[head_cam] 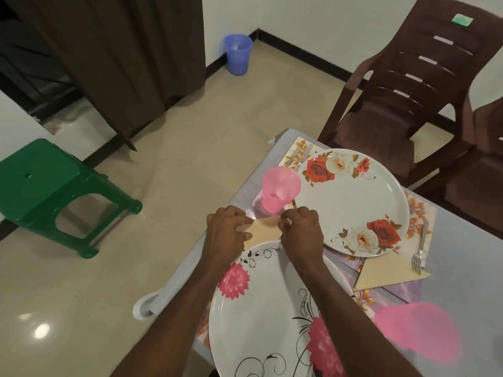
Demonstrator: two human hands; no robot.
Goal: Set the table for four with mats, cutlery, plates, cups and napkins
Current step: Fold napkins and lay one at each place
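A beige paper napkin [263, 229] lies on the table between my two hands, just beyond the near white plate with pink flowers [261, 303]. My left hand [227, 235] pinches its left edge and my right hand [300, 232] pinches its right edge. Behind the napkin stands a pink cup [280, 190]. A white plate with red roses [353, 200] sits on a floral mat [417, 210]. A folded beige napkin [386, 272] and a fork [420, 250] lie to its right. Another pink cup [419, 331] is blurred at the lower right. More cutlery [296, 156] lies beyond the rose plate.
Brown plastic chairs [413, 85] stand at the table's far side. A green stool [51, 194] and a blue bin [237, 53] are on the tiled floor to the left. The table's left edge, with its grey cloth [253, 180], runs close to my left arm.
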